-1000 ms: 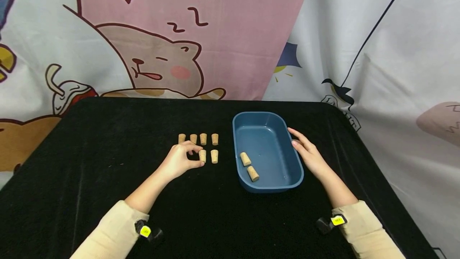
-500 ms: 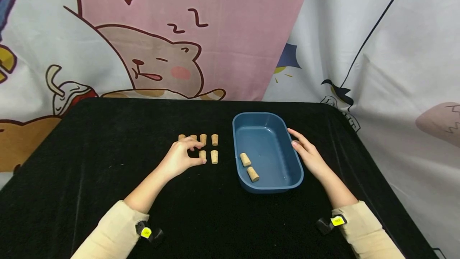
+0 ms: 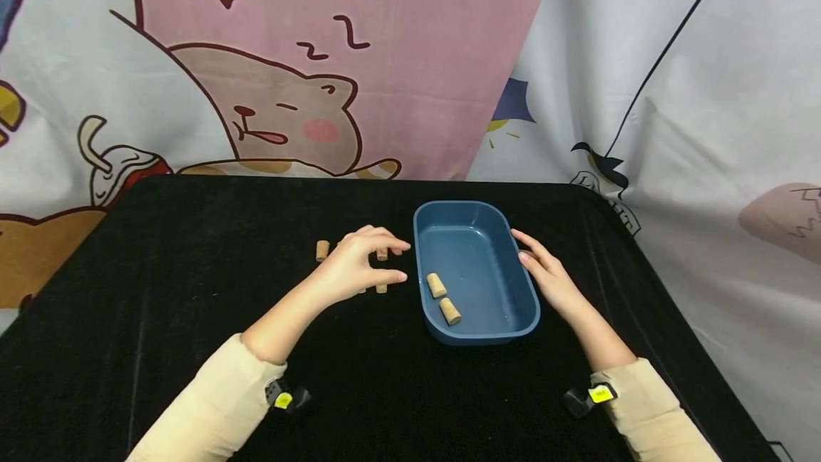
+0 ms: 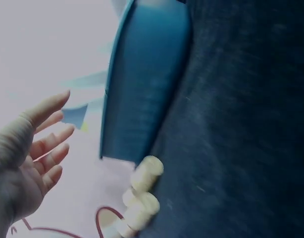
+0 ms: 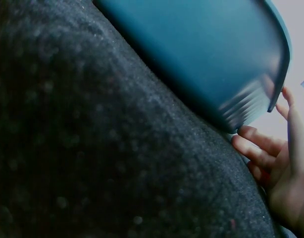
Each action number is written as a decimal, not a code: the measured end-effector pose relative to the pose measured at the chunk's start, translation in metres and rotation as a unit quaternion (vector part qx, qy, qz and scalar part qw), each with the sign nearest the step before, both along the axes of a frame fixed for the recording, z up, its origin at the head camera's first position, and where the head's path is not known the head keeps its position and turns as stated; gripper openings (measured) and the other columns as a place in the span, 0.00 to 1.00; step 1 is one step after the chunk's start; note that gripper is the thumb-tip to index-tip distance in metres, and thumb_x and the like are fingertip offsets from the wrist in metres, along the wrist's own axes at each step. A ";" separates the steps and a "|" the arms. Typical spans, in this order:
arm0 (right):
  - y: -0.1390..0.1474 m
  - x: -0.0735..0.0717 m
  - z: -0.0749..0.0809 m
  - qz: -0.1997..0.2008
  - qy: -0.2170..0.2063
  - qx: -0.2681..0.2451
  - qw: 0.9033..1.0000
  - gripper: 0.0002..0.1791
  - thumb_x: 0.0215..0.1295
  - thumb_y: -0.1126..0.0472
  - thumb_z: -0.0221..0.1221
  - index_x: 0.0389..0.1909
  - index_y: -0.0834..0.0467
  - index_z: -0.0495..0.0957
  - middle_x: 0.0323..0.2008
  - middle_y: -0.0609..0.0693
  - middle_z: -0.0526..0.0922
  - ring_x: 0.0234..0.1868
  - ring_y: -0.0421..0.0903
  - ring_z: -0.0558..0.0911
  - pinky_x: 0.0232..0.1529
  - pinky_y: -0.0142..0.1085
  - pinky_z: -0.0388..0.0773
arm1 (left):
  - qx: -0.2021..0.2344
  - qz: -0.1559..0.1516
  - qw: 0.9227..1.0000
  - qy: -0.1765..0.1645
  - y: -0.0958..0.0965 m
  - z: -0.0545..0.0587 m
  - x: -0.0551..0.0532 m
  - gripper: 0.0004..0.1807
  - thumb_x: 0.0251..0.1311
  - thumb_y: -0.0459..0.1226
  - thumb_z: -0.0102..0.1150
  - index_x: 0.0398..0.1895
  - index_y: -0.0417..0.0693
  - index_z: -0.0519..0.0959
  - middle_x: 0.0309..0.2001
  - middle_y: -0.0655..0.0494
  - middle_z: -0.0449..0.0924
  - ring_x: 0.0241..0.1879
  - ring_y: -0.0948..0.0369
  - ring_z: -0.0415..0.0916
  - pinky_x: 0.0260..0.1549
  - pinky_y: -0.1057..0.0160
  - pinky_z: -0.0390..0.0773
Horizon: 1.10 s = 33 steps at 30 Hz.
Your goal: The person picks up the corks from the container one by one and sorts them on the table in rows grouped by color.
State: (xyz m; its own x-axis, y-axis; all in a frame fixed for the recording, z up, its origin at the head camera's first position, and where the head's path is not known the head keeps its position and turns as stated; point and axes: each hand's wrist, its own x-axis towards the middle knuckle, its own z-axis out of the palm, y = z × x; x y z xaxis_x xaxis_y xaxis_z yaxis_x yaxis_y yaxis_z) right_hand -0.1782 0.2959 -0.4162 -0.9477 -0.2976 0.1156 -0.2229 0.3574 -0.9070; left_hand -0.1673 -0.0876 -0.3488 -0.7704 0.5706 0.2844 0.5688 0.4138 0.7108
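Observation:
My left hand [image 3: 349,266] hovers above the small tapered corks on the black cloth, thumb and fingers spread apart. In the left wrist view that hand [image 4: 30,163] holds nothing. One cork [image 3: 323,250] stands in plain sight left of the hand. Another cork [image 3: 382,254] shows between finger and thumb, apart from both; the hand covers most of the others. To the right is a blue plastic tub [image 3: 487,269] with two corks [image 3: 443,299] lying in its near left part. My right hand [image 3: 548,273] rests its extended fingers against the tub's right side.
Black cloth [image 3: 398,398] covers the table. A printed curtain [image 3: 410,63] hangs behind the far edge and along the right side. The tub's left wall stands close to the left fingertips.
My left hand has moved right, away from the cork it was around, with its fingers spread wider. The right hand and the tub have stayed in place.

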 end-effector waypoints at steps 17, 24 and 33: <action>0.001 0.000 0.000 0.004 -0.015 -0.010 1.000 0.29 0.77 0.53 0.41 0.75 0.54 0.50 0.60 0.70 0.67 0.48 0.38 0.78 0.45 0.37 0.77 | -0.146 -0.214 0.965 -0.043 0.055 0.026 -0.046 0.22 0.56 0.35 0.68 0.55 0.47 0.78 0.51 0.54 0.78 0.53 0.57 0.72 0.54 0.57 0.68; -0.001 -0.002 0.000 0.004 -0.001 -0.012 1.000 0.28 0.77 0.54 0.41 0.74 0.55 0.51 0.59 0.70 0.68 0.48 0.38 0.78 0.44 0.36 0.77 | -0.201 -0.239 0.942 -0.125 0.075 0.020 -0.058 0.23 0.55 0.33 0.67 0.56 0.45 0.78 0.53 0.53 0.78 0.54 0.55 0.70 0.50 0.62 0.70; -0.001 -0.001 0.000 0.003 -0.008 -0.013 1.000 0.28 0.77 0.53 0.41 0.74 0.55 0.50 0.60 0.69 0.68 0.48 0.38 0.78 0.44 0.35 0.77 | -0.238 -0.249 0.925 -0.158 0.090 0.020 -0.067 0.19 0.53 0.26 0.66 0.50 0.44 0.81 0.47 0.52 0.80 0.51 0.54 0.71 0.44 0.66 0.72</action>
